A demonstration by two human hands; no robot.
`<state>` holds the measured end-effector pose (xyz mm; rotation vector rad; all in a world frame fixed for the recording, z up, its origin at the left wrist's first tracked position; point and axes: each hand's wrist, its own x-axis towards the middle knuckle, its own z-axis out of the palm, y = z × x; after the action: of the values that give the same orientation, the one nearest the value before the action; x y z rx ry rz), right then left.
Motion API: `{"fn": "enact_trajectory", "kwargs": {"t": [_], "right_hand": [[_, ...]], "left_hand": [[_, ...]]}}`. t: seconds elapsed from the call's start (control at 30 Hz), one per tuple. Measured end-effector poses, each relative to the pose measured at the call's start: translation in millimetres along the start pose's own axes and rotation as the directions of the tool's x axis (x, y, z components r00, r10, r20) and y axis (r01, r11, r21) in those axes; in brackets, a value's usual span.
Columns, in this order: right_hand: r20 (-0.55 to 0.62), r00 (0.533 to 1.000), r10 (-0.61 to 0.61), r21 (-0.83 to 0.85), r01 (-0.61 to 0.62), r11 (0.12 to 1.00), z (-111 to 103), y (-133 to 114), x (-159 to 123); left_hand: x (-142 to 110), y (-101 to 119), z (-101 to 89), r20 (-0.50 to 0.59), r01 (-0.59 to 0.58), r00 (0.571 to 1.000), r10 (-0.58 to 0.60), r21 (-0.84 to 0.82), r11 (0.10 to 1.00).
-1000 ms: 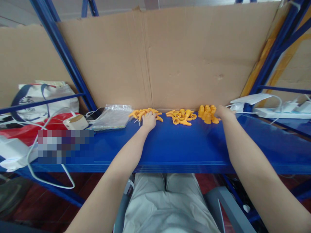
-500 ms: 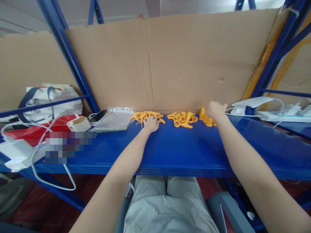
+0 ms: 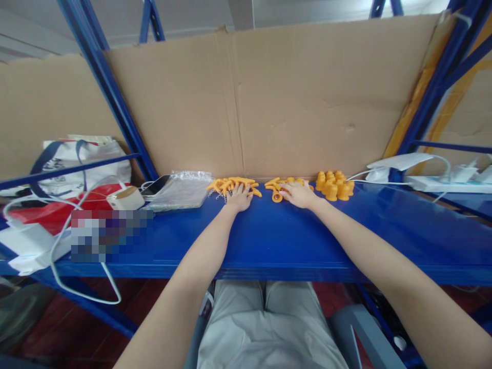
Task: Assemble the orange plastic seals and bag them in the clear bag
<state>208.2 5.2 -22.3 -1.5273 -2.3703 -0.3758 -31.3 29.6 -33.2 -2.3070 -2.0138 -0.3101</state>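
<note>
"Where my left hand (image 3: 239, 198) lies palm down, its fingers are spread wide over the chained yellow pieces (image 3: 221, 184)."

"Which way do those point?"

"Mostly sideways: their slender arms run roughly left to right near the back of the blue shelf (image 3: 277, 241), and one tip sticks out to the right, past my fingers. Small chains (image 3: 218, 195) trail from the heap's near left side."

"And the other hand?"

"My right hand (image 3: 299, 195) covers part of the middle yellow heap (image 3: 272, 183). With its fingertips unclear against the pieces, I cannot tell whether it grips one. A slim prong there points left, and one round cup end (image 3: 277, 198) has its hollow up and toward me."

"Farther right?"

"Yellow cups (image 3: 331, 191) stand upright in a close cluster, long axes vertical, wide rims down."

"Any containers?"

"Left of my left hand, a clear plastic bag (image 3: 184, 188) lies flat; I can't make out its contents. Beyond a dark phone (image 3: 156, 185) stands a white tote bag (image 3: 102, 166), something pale showing at its mouth."
</note>
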Motion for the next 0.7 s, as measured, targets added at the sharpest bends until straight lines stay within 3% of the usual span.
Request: {"fn": "enact_trajectory", "kwargs": {"t": [0.2,0.43,0.57,0.7], "right_hand": [[-0.048,0.986,-0.16,-0.031,0.158,0.987,2.2,-13.3,-0.5],[0.005,0.987,-0.16,-0.116,0.159,0.98,1.0,-30.1,3.7],[-0.051,0.982,-0.182,-0.177,0.17,0.969,-1.6,-25.6,3.0],[-0.115,0.978,-0.177,-0.213,0.149,0.966,-4.6,-20.9,3.2]], "left_hand": [[1.8,-2.5,1.9,-0.022,0.008,1.0,-0.008,-0.025,1.0],[2.1,-3.1,1.3,-0.012,0.011,1.0,-0.011,-0.036,0.999],[1.8,-2.1,0.5,-0.109,-0.031,0.994,0.027,-0.038,0.999],[-2.8,5.2,-6.2,-0.201,-0.151,0.969,0.144,-0.016,0.988]]}}
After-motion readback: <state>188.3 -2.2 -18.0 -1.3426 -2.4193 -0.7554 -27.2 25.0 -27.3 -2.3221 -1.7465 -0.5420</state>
